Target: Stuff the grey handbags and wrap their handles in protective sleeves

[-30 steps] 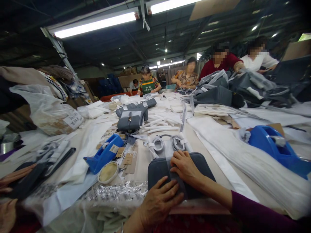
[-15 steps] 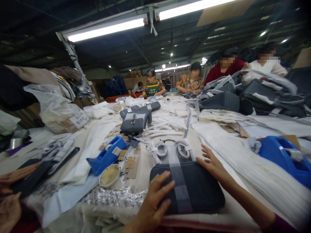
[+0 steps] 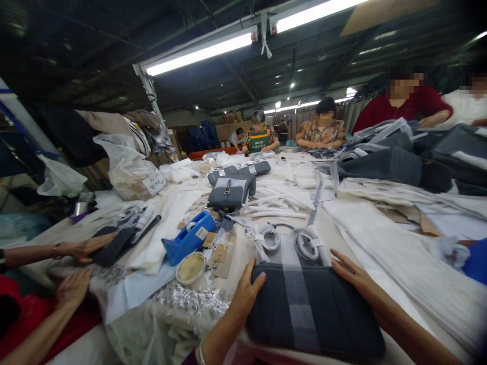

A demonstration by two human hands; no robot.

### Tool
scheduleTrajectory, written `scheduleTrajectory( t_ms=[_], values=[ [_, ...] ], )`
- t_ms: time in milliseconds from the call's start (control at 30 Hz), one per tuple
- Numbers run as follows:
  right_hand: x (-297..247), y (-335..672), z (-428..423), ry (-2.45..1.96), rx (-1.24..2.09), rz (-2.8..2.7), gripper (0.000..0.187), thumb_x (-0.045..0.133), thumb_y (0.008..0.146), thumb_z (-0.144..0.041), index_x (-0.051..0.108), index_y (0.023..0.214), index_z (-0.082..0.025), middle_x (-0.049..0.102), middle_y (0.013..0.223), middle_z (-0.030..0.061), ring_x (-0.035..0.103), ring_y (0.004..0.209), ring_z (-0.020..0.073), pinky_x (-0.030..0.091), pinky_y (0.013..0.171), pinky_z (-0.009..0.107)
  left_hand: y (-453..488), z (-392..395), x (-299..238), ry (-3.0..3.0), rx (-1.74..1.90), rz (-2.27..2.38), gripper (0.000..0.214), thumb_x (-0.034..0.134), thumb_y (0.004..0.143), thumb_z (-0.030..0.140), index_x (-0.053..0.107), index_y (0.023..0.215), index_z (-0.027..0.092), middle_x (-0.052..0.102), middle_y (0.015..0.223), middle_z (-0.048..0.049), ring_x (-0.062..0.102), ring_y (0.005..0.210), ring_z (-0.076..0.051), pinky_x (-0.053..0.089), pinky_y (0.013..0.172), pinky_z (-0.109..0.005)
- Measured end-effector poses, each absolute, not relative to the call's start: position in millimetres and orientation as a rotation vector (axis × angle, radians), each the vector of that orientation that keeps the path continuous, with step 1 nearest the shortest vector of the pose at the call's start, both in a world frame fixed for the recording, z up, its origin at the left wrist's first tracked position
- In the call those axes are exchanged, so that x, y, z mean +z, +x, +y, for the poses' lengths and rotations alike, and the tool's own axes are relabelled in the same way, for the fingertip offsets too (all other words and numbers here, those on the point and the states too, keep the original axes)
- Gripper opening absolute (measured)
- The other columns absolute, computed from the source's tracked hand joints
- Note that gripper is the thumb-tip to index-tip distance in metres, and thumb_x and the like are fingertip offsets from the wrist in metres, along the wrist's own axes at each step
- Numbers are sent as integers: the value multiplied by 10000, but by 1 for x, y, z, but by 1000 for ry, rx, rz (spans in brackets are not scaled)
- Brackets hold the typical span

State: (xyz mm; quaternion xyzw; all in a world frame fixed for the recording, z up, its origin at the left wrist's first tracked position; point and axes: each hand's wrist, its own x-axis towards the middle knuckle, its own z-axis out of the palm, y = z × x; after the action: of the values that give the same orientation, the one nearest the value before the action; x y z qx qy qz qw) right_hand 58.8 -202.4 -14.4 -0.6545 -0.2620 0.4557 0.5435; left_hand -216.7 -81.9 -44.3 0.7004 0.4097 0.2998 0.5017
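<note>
A dark bag (image 3: 342, 304) lies flat at the table's front edge, with a translucent wrap band (image 3: 300, 304) running down its middle. Above its top edge sit wrapped straps (image 3: 307, 244), coiled in pale film. My left hand (image 3: 243, 291) grips the bag's upper left corner, its thumb on the face and its other fingers along the side. Against the upper right corner rests my right hand (image 3: 355, 281), fingers stretched out and touching the edge; its thumb is hidden.
Left of the bag are a blue tape dispenser (image 3: 190, 237), a round dish (image 3: 190, 268) and cardboard tags (image 3: 219, 253). A co-worker's hands (image 3: 81, 248) rest by another dark bag (image 3: 114, 248). Grey bags (image 3: 384, 167) are piled at right; a buckled bag (image 3: 228, 191) lies further back.
The view has swung left, so things appear further right. The bag has come nearer to me. My left hand has moved from the bag's face to its upper left corner.
</note>
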Motion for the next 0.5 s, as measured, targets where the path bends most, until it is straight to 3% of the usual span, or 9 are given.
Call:
scheduleTrajectory(
  t_ms=[233, 500],
  values=[
    [-20, 55, -207, -1560, 1102, -607, 768, 628, 713, -611, 371, 1395, -368, 433, 1433, 30, 552, 1174, 276, 520, 908, 355, -223, -85, -44, 1657, 719, 984, 698, 493, 858, 494, 298, 1427, 139, 332, 1489, -131, 350, 1357, -265, 319, 1122, -468],
    [-39, 60, -216, -1745, 976, -712, 793, 560, 705, -668, 409, 1395, -307, 479, 1397, 39, 445, 1271, 309, 428, 1031, 404, -233, -94, -43, 1692, 701, 996, 699, 497, 849, 487, 299, 1431, 156, 334, 1494, -104, 322, 1373, -248, 263, 1149, -455]
  ],
)
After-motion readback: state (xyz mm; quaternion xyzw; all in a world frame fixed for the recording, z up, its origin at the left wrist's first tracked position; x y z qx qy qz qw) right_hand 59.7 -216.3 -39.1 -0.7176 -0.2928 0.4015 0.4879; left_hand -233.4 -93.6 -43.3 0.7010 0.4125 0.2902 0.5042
